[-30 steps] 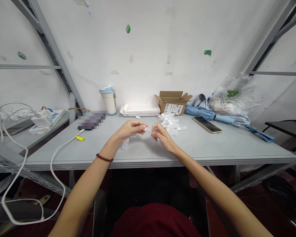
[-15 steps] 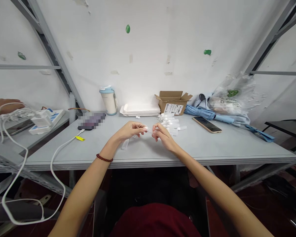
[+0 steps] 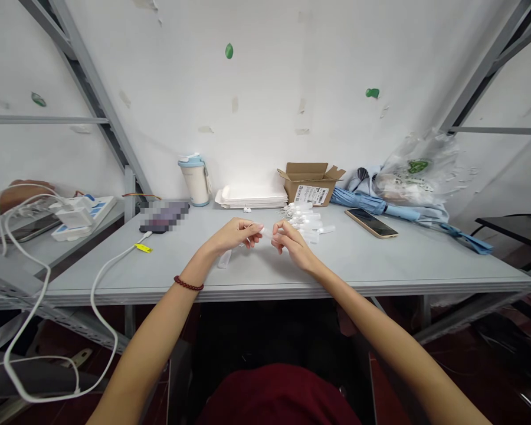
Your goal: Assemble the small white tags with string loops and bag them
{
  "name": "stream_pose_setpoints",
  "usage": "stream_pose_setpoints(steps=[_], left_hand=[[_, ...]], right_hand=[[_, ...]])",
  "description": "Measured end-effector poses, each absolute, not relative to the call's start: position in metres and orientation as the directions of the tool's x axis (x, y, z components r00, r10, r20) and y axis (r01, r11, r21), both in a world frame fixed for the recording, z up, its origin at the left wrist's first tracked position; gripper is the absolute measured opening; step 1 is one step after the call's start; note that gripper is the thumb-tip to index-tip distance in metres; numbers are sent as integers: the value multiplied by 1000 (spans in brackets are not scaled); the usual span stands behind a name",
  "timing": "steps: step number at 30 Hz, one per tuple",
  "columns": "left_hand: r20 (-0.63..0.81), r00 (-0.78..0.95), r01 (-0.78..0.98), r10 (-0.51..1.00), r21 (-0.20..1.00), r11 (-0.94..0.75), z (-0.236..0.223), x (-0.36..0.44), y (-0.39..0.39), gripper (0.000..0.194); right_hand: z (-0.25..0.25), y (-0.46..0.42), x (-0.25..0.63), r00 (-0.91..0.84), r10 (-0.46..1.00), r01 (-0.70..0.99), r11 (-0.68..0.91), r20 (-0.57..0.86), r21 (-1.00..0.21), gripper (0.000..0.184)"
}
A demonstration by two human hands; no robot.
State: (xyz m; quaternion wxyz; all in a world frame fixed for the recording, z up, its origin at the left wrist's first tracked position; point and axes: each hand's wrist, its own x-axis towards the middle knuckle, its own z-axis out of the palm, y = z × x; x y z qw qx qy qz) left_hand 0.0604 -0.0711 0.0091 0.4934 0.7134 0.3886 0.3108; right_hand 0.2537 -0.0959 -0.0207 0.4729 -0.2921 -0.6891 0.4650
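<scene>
Co-worker's hand entered, far left; translucent tube pinched between hands.

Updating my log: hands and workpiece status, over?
Left hand, right hand pinching small translucent piece. Loose piece near left hand. Similar pieces beyond right hand.

Small tube (translucent) between fingers

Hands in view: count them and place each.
3: the wearer's left hand and right hand, at a translucent piece above the table; another person's hand, far left, by white cables.
</scene>
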Motion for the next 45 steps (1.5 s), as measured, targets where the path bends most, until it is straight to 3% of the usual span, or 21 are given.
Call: stream_pose_setpoints(steps=[11,21,32,37,45], left_hand=[[146,533,250,833,914,-320,10,56,-72,36],[12,473,249,881,957,-147,9,62,-71,48],[105,551,241,828,930,-279,9,56,-70,35],[138,552,131,823,960,-249,8,57,-70,33],[69,534,178,843,965,-191,15,61,-76,39]], right_hand=[[-20,-96,255,-364,857,-54,371,364,-927,12],[-21,-96,254,-379,844,-28,400,380,-916,10],[-19,-97,256,-382,859,-27,359,342,-933,10],[-20,-96,256,-382,854,-27,371,353,-928,11],[-21,-95,255,-380,851,-43,374,361,-926,9]])
